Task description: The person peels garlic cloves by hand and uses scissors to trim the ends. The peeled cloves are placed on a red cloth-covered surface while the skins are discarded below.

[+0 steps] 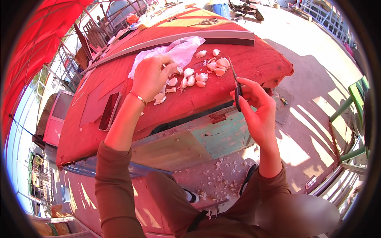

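My left hand [152, 75] reaches over the red-covered table, its fingers pinched at a pale garlic clove [179, 71] on the near edge of the white plastic bag [184, 49]. The fingers partly hide this clove. In my right hand [260, 109] is a small knife [238, 95]. Thumb and fingers close on its black handle, and the thin blade points up and away from me. Between the hands lie several loose garlic cloves [190, 80] and a partly broken garlic bulb [223, 63]. More pieces [159, 98] rest beside my left wrist.
A phone [109, 111] lies at the table's left. A long metal bar [222, 36] crosses the cloth behind the bag, with a whisk [208, 21] farther back. Garlic skins [216, 178] litter the ground between my feet. A green chair [357, 95] stands at the right.
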`<control>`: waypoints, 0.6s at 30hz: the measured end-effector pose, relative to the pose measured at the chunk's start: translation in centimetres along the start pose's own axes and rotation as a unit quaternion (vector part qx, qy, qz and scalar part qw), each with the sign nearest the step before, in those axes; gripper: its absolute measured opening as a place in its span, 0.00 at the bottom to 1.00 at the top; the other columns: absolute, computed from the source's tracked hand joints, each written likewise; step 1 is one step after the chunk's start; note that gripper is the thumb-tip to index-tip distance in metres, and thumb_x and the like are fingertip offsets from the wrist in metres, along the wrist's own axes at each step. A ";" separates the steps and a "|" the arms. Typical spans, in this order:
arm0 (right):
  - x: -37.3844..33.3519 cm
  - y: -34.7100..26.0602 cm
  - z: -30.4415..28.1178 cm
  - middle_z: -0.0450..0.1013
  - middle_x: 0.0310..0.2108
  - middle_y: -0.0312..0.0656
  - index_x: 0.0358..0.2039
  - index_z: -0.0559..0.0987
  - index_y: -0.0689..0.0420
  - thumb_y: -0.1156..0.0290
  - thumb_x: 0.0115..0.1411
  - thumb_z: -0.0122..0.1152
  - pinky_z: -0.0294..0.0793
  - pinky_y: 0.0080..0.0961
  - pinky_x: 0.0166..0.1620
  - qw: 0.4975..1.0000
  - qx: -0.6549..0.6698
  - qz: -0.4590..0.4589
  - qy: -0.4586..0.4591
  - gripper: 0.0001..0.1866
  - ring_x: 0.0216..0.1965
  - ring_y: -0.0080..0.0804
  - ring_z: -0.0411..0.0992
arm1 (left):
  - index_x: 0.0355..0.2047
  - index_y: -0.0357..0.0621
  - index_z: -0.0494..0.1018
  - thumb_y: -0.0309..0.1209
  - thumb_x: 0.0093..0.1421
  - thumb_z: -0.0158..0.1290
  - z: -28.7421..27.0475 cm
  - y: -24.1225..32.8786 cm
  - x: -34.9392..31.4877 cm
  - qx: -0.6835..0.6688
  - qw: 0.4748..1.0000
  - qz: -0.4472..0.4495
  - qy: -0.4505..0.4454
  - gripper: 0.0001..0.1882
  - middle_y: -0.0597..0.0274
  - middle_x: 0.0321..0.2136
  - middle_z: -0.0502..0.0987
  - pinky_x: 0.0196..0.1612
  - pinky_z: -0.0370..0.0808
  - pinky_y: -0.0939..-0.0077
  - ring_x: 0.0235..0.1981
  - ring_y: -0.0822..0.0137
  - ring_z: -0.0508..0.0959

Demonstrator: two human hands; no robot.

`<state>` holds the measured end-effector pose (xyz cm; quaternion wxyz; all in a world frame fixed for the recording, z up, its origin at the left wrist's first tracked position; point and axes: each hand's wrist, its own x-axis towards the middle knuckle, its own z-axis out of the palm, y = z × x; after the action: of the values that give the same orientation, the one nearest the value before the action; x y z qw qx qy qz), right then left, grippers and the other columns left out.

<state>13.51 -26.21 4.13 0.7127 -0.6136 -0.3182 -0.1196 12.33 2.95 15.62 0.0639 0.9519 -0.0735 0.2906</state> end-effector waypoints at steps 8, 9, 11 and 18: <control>0.0 0.1 0.4 0.82 0.42 0.40 0.62 0.77 0.62 0.83 0.68 0.58 0.78 0.22 0.46 1.000 -0.001 0.004 -0.006 0.21 0.41 0.21 0.79 | 0.44 0.35 0.84 0.23 0.62 0.64 -1.4 3.4 -1.9 -0.215 0.966 -0.066 -0.127 0.10 0.61 0.29 0.84 0.34 0.77 0.78 0.29 0.76 0.81; -0.1 0.1 0.4 0.82 0.42 0.40 0.62 0.77 0.62 0.83 0.68 0.58 0.78 0.21 0.46 1.000 -0.002 0.004 -0.008 0.22 0.41 0.21 0.79 | 0.46 0.36 0.84 0.22 0.61 0.64 -1.1 3.2 -1.9 -0.211 0.967 -0.041 -0.136 0.12 0.64 0.30 0.84 0.33 0.75 0.81 0.28 0.79 0.80; -0.1 0.2 0.5 0.82 0.42 0.40 0.62 0.77 0.62 0.83 0.68 0.58 0.78 0.21 0.46 1.000 -0.004 0.005 -0.011 0.22 0.40 0.21 0.79 | 0.44 0.36 0.84 0.22 0.61 0.65 -0.9 3.2 -2.1 -0.214 0.968 -0.006 -0.135 0.11 0.63 0.30 0.84 0.32 0.75 0.80 0.27 0.78 0.79; -0.1 0.3 0.5 0.82 0.42 0.40 0.61 0.77 0.62 0.85 0.67 0.58 0.78 0.21 0.46 1.000 -0.004 0.007 -0.015 0.22 0.41 0.21 0.79 | 0.38 0.35 0.82 0.19 0.57 0.65 -1.3 4.0 -2.5 -0.145 0.981 0.005 -0.129 0.08 0.54 0.30 0.81 0.35 0.76 0.74 0.29 0.70 0.80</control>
<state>13.49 -25.63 3.84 0.7062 -0.6202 -0.3245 -0.1065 8.85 -0.49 15.64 0.1901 0.9616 -0.1273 0.1514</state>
